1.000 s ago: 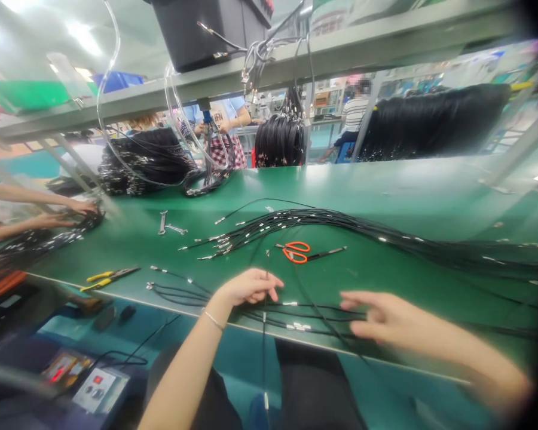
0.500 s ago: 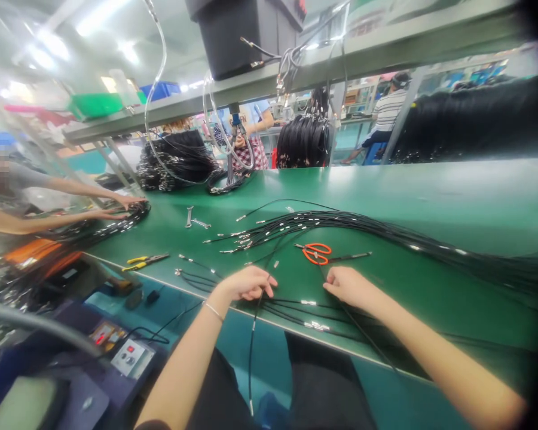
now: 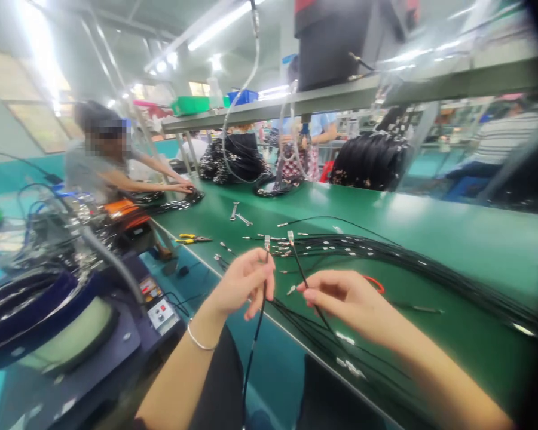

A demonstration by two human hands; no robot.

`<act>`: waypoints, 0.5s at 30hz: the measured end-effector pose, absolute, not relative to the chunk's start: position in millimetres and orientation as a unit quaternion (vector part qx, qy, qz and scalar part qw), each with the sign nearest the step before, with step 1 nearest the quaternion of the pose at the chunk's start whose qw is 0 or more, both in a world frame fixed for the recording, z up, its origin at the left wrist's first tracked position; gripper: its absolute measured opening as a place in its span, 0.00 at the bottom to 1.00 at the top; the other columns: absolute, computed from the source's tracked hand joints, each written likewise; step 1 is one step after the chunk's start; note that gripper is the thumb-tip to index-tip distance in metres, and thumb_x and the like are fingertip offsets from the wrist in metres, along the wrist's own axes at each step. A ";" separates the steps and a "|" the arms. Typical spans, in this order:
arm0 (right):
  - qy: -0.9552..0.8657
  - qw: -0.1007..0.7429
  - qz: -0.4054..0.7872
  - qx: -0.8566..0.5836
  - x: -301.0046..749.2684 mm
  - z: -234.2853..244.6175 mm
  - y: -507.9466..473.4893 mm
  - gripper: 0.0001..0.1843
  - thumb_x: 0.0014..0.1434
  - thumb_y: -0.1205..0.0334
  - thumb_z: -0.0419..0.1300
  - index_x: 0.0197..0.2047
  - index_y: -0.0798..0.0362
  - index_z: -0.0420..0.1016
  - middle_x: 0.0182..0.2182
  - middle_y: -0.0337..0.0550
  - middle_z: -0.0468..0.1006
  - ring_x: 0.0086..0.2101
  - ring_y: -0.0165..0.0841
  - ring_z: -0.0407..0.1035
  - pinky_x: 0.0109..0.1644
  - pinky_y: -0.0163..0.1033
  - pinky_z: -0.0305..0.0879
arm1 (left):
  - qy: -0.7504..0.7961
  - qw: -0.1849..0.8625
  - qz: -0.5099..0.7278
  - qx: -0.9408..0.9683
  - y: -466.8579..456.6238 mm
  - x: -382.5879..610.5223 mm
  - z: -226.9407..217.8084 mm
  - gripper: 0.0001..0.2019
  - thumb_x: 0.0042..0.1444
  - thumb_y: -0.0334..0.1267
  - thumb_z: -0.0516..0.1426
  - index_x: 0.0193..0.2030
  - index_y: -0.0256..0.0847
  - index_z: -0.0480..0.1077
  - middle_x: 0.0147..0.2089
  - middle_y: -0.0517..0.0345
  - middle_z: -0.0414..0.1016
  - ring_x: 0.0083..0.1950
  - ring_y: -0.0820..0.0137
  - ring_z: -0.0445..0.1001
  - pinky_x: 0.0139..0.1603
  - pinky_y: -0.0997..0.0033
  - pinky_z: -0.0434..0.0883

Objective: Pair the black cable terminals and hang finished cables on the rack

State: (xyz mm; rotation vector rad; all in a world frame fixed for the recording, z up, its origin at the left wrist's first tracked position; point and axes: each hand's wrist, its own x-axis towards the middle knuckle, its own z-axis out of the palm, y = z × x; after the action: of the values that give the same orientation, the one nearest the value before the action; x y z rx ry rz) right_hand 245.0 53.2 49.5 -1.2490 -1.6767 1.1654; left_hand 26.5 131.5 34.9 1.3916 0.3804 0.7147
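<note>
From my remote seat I see the left hand [image 3: 247, 282] with thumb and fingers pinched on a thin black round cable [image 3: 253, 343], just below its small square silver-white end piece [image 3: 267, 240]. This cable hangs down toward 6 o'clock, past the edge of the table. The right hand [image 3: 341, 294] pinches a second thin black cable [image 3: 301, 266] between thumb and fingertips; its pale square tip [image 3: 290, 236] leans toward 11 o'clock. The two ends are near each other, not touching.

In my judgement, the step in hand is the handling of these two cable ends, both raised above the table. I think the next move calls for a steady pinch on each cable, and for care that their tails do not catch on the others.

At 5 o'clock, partly under the right hand, lie loose black cables with white pieces [image 3: 311, 334]. An orange-red loop handle [image 3: 379, 283] shows behind this hand at 3 o'clock. From 12 to 3 o'clock spreads a long bundle of black cables [image 3: 399, 251] on the smooth green table [image 3: 488, 245]. Yellow-handled pliers [image 3: 189, 239] lie at 10 o'clock, and two silver metal wrenches [image 3: 235, 211] at 11. Farther at 10 o'clock, a co-worker in a grey top [image 3: 81, 173] reaches to other cables [image 3: 179, 203].
</note>
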 end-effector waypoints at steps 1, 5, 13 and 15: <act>-0.650 0.363 0.468 -0.476 238.8 48.2 52.4 0.19 0.62 0.47 0.61 0.34 0.56 0.74 0.26 0.38 0.71 0.27 0.28 0.64 0.31 0.32 0.60 | 0.174 0.693 0.346 0.608 125.0 24.5 33.3 0.14 0.63 0.49 0.57 0.41 0.42 0.59 0.24 0.63 0.75 0.10 0.74 0.65 0.06 0.82 0.56; -0.659 0.336 0.489 -0.462 221.0 38.3 44.6 0.20 0.61 0.47 0.60 0.28 0.56 0.69 0.23 0.37 0.68 0.26 0.27 0.61 0.30 0.33 0.57 | 0.243 0.633 0.438 0.590 94.4 24.6 24.0 0.15 0.61 0.47 0.60 0.37 0.37 0.64 0.23 0.56 0.77 0.13 0.78 0.66 0.12 0.84 0.60; -0.625 0.282 0.518 -0.511 212.2 23.8 29.3 0.22 0.55 0.47 0.65 0.24 0.54 0.62 0.19 0.36 0.66 0.22 0.25 0.59 0.26 0.31 0.55 | 0.315 0.648 0.512 0.468 50.7 35.2 8.1 0.13 0.54 0.41 0.66 0.32 0.33 0.70 0.30 0.49 0.80 0.18 0.75 0.72 0.12 0.82 0.66; -0.588 0.271 0.564 -0.512 211.3 24.2 25.9 0.24 0.51 0.48 0.69 0.24 0.53 0.61 0.18 0.35 0.67 0.20 0.25 0.61 0.23 0.29 0.57 | 0.304 0.665 0.520 0.442 46.4 36.2 7.4 0.13 0.52 0.40 0.67 0.30 0.32 0.71 0.32 0.48 0.80 0.18 0.74 0.73 0.12 0.82 0.68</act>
State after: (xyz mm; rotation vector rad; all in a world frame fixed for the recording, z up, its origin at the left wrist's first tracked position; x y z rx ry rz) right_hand 211.3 25.9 24.2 -1.3801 -1.5839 1.5194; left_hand 36.2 46.4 7.4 0.9974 0.6875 1.1733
